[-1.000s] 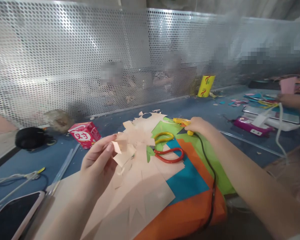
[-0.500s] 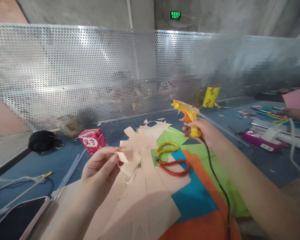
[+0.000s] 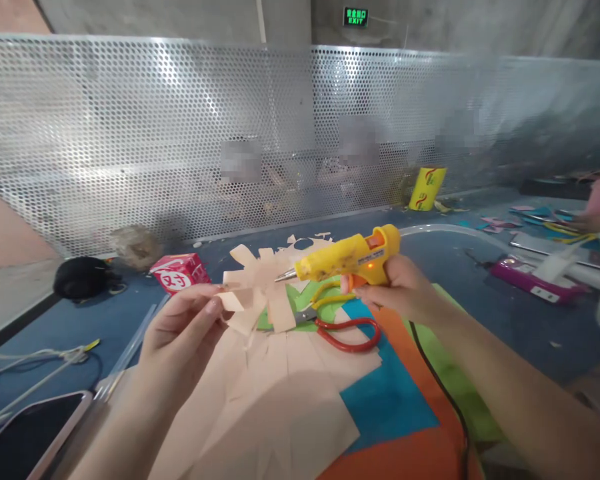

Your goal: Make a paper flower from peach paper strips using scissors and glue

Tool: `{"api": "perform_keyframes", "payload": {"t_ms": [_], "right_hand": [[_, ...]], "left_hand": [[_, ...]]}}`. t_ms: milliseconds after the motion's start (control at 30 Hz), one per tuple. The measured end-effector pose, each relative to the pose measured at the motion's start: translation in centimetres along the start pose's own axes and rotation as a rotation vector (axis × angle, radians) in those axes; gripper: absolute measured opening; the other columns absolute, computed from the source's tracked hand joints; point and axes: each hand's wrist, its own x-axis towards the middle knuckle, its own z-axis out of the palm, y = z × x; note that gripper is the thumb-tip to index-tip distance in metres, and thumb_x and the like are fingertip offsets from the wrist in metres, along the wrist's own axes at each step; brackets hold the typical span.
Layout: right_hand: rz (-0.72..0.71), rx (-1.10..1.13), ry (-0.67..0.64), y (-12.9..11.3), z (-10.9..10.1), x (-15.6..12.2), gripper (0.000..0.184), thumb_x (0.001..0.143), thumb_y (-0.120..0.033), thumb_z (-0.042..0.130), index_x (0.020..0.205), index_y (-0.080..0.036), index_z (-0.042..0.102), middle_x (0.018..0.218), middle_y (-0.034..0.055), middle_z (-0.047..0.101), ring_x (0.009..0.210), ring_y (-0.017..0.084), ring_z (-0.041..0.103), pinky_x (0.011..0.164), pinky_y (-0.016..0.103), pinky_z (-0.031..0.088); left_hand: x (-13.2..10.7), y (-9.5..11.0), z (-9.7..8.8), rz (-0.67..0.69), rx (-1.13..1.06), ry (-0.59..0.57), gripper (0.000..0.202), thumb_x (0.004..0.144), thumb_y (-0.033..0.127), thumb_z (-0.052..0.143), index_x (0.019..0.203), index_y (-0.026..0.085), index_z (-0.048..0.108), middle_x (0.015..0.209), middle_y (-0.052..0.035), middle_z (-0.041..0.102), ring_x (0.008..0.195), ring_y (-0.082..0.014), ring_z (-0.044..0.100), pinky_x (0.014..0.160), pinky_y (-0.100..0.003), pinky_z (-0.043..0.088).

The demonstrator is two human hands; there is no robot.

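Workplace: a shared craft workshop, it appears.
Concrete wall (image 3: 430, 27): bare, with a lit exit sign (image 3: 355, 17) high beyond the right hand (image 3: 405, 290).
Metal screen (image 3: 130, 133): perforated, past that hand, edging the blue table (image 3: 500, 333); blurred people (image 3: 241, 161) behind.
Glue gun (image 3: 350, 257): in the right hand.
Scissors (image 3: 350, 348): near that hand, on coloured paper (image 3: 387, 407).
Power strip (image 3: 523, 279): to its right.
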Motion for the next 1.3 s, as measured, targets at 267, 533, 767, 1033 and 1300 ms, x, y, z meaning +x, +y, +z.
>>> {"api": "perform_keyframes", "payload": {"t_ms": [267,533,767,1033,1300], "right_hand": [[-0.064,-0.255,-0.048,-0.22,0.52,-0.18,0.023,0.066,-0.006,0.041,0.080,-0.019,0.055,0.070,0.0003,0.056,0.066,0.015,0.053,0.059,0.024,0.042],[-0.075,-0.299,-0.074,-0.52,0.62,-0.25,0.022,0.064,-0.003,0.039,0.074,-0.018,0.052,0.073,0.0001,0.057,0.069,0.014,0.054,0.062,0.023,0.041],[-0.070,-0.331,-0.085,-0.62,0.60,-0.19,0.020,0.064,-0.003,0.039,0.072,-0.018,0.051,0.071,-0.0004,0.055,0.065,0.013,0.053,0.060,0.023,0.040],[-0.111,-0.354,-0.064,0.03,0.61,-0.18,0.015,0.065,-0.006,0.041,0.068,-0.018,0.048,0.065,-0.0024,0.053,0.058,0.011,0.049,0.055,0.021,0.037],[-0.099,-0.377,-0.032,-0.23,0.65,-0.14,0.010,0.067,-0.009,0.043,0.067,-0.018,0.048,0.064,-0.0015,0.052,0.058,0.012,0.050,0.054,0.022,0.037]], "left_hand": [[-0.04,-0.65,0.55,-0.106,0.041,0.012,0.019,0.054,0.030,0.076,0.069,0.024,0.068,0.066,0.0002,0.066,0.062,-0.0108,0.057,0.061,-0.022,0.049],[-0.11,-0.74,0.67,-0.108,0.053,0.021,0.018,0.053,0.030,0.077,0.068,0.024,0.068,0.067,0.0003,0.066,0.062,-0.0107,0.057,0.061,-0.021,0.049],[-0.09,-0.86,0.78,-0.078,0.068,0.027,0.017,0.052,0.031,0.077,0.066,0.026,0.069,0.060,0.0016,0.063,0.057,-0.0089,0.054,0.056,-0.019,0.047],[-0.17,-0.79,0.71,-0.097,0.062,0.040,0.019,0.051,0.031,0.077,0.066,0.024,0.068,0.067,0.0007,0.066,0.057,-0.0085,0.052,0.059,-0.021,0.048],[-0.19,-0.79,0.81,-0.120,0.064,0.025,0.020,0.052,0.030,0.077,0.068,0.023,0.068,0.069,-0.0008,0.067,0.064,-0.0115,0.058,0.061,-0.022,0.049]]}}
